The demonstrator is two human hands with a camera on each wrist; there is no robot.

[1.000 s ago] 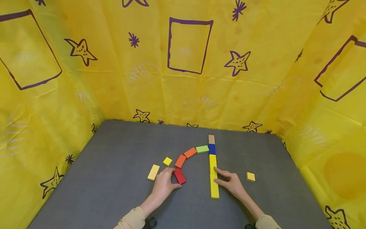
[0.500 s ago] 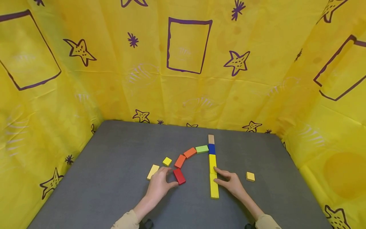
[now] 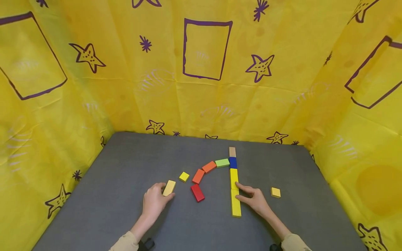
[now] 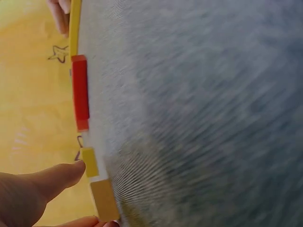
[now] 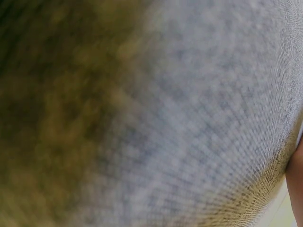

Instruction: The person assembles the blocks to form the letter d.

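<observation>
My left hand (image 3: 154, 201) is at the pale yellow block (image 3: 169, 188), with its fingers along the block's left side and its thumb near the lower right end. In the left wrist view the thumb (image 4: 66, 177) stands apart from the pale block (image 4: 105, 201), while a fingertip sits at its far end. My right hand (image 3: 258, 202) touches the right side of the two long yellow blocks (image 3: 234, 178) with extended finger and thumb, near their joint. Only a bit of skin (image 5: 296, 179) shows at the edge of the right wrist view.
A straight row continues upward with a blue block (image 3: 233, 162) and a tan block (image 3: 232, 152). A green block (image 3: 222, 162), orange blocks (image 3: 198, 176) and a red block (image 3: 197, 192) curve leftward. Loose lie a small yellow block (image 3: 184, 176) and a small pale block (image 3: 275, 192).
My left hand has moved left, away from the red block, to the pale yellow block. The right hand stays at the yellow blocks.
</observation>
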